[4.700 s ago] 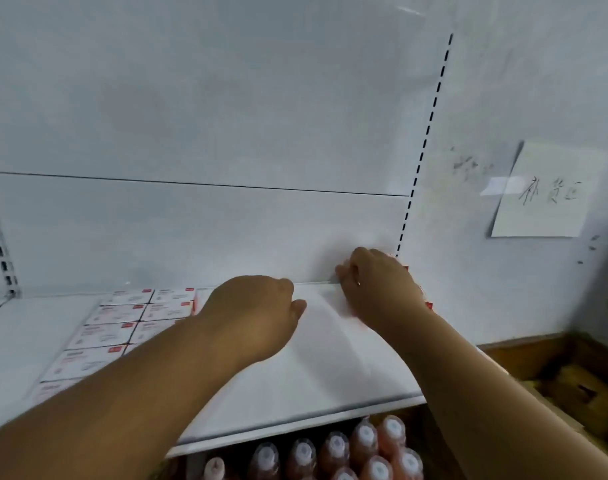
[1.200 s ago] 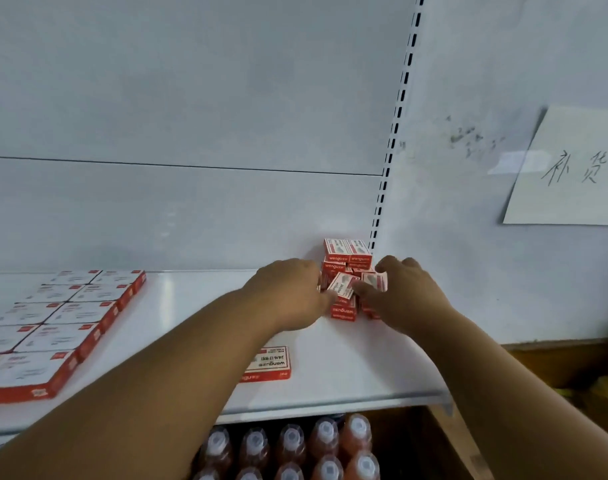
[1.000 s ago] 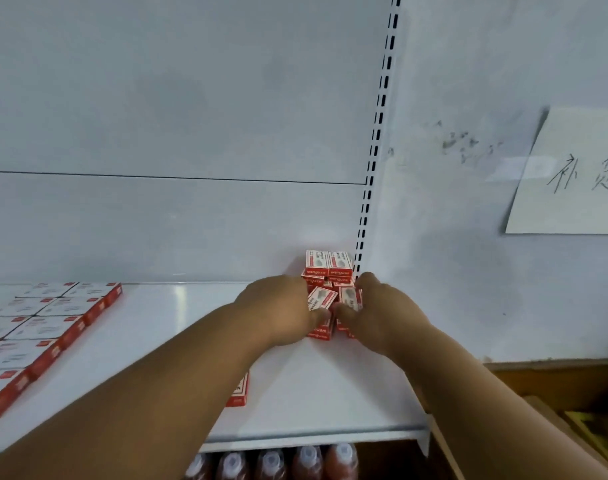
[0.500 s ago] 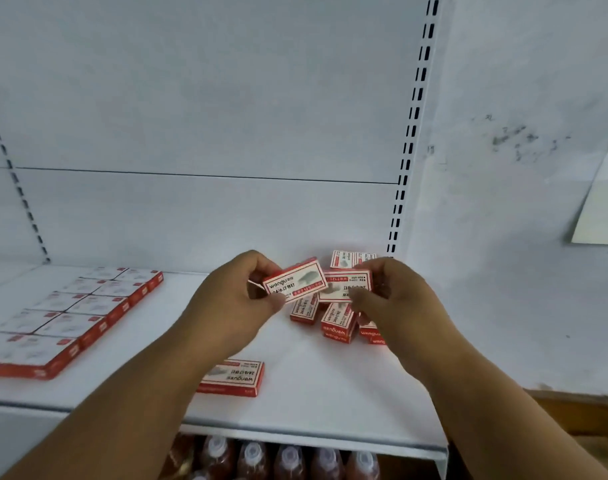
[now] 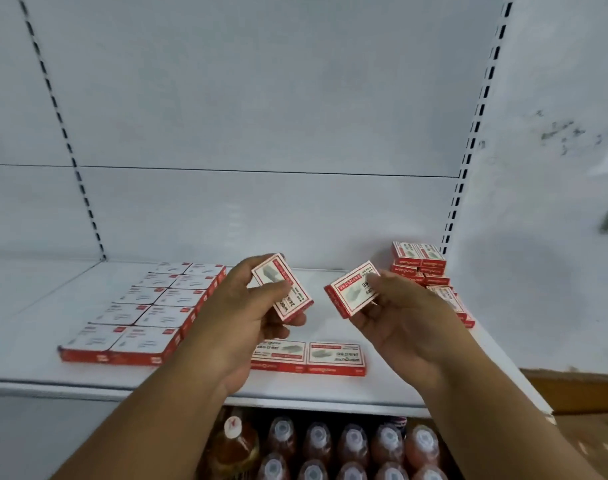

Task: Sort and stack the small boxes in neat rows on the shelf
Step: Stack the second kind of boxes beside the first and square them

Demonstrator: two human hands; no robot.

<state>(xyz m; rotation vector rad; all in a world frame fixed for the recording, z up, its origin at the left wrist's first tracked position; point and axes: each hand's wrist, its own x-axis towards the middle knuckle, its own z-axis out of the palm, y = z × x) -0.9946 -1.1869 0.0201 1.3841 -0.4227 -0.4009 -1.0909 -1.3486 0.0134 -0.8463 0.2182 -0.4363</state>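
My left hand (image 5: 247,317) holds one small red-and-white box (image 5: 282,287) above the white shelf (image 5: 35,341), tilted on end. My right hand (image 5: 404,323) holds a second small box (image 5: 352,294), also tilted, a short gap to the right. Below my hands two small boxes (image 5: 309,356) lie flat side by side near the shelf's front edge. A loose pile of small boxes (image 5: 422,268) sits in the back right corner, partly hidden behind my right hand.
Two neat rows of larger flat red-and-white boxes (image 5: 150,310) cover the shelf's left part. Capped bottles of reddish liquid (image 5: 330,448) stand on the level below. A slotted upright (image 5: 468,150) and a side wall close the shelf on the right.
Both hands have lifted a box each from the corner pile and drawn back toward the shelf's middle. A second box now lies flat beside the first near the front edge.
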